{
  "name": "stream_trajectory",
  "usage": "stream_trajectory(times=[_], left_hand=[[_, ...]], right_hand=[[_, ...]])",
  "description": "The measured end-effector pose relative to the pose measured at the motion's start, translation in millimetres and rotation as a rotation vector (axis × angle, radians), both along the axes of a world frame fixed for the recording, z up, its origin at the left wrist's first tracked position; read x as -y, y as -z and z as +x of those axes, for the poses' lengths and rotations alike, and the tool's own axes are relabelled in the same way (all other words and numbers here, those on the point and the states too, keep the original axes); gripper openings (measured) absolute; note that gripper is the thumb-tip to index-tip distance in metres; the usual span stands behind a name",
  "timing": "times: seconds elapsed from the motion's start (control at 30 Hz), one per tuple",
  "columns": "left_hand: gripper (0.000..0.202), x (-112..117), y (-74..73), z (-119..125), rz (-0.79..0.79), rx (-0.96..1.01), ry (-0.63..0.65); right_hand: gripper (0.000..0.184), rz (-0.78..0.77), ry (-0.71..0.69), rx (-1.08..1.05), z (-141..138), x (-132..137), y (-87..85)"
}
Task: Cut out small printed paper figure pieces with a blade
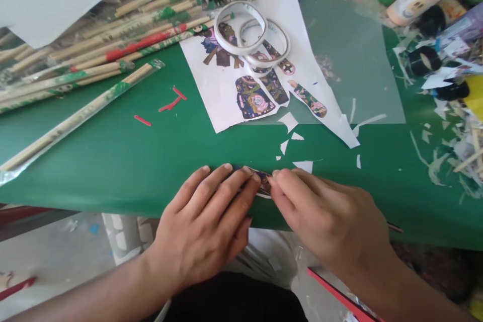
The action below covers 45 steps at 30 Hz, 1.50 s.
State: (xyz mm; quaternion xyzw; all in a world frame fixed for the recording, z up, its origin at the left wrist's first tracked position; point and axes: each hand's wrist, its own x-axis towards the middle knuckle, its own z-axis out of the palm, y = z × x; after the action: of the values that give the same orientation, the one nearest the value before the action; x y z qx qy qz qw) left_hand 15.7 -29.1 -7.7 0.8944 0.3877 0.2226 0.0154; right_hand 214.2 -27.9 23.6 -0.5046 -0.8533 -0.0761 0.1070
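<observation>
On the green tabletop, near its front edge, lies a small patterned paper cutout [265, 187] with a white border. My left hand [211, 211] rests on it from the left, fingers stretched out and lying flat, covering much of it. At the cutout's right end, my right hand [324, 211] is closed in a pinch; whatever is between its fingertips is hidden. A thin dark tip [395, 228] shows beyond that hand's wrist side, and I cannot tell what it belongs to. Farther back, a white paper sheet [226, 105] carries more patterned drawings, with two tape rolls [285, 53] on it.
Wrapped chopsticks [94, 45] are heaped at the left, one wrapped pair [79, 118] lying apart. Red scraps [142, 121] and white paper scraps [289, 122] dot the green table [113, 176]. Paint bottles [418, 0] and shavings [437, 166] crowd the right.
</observation>
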Motion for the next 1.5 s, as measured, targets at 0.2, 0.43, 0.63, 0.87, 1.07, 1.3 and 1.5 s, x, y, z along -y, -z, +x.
stream_trajectory(times=[0.2, 0.43, 0.63, 0.87, 1.07, 1.3, 1.5], left_hand=[[0.038, 0.9, 0.8, -0.6, -0.003, -0.007, 0.004], [0.039, -1.2, -0.9, -0.7, 0.013, -0.03, 0.014], [0.039, -1.6, -1.7, -1.1, 0.013, -0.032, 0.02], [0.039, -2.6, -3.1, -0.7, 0.019, -0.044, 0.022], [0.04, -2.7, -4.7, 0.1, 0.013, -0.075, 0.033], [0.04, -3.1, -4.0, 0.1, 0.03, -0.084, 0.034], [0.041, -3.5, -4.9, 0.7, 0.031, -0.079, 0.042]], right_hand=[[0.024, -0.006, -0.009, -0.007, 3.2, 0.0, -1.4], [0.023, -0.02, -0.018, -0.002, 7.3, 2.1, -1.9], [0.023, -0.014, -0.017, -0.004, 11.2, 3.7, -2.3], [0.023, -0.015, -0.009, 0.002, 15.5, 5.9, -2.6], [0.023, -0.012, -0.016, 0.022, 20.4, 8.6, -2.6], [0.02, -0.018, -0.018, 0.049, 25.1, 12.0, -2.5], [0.02, 0.002, -0.005, 0.049, 28.8, 13.9, -2.4]])
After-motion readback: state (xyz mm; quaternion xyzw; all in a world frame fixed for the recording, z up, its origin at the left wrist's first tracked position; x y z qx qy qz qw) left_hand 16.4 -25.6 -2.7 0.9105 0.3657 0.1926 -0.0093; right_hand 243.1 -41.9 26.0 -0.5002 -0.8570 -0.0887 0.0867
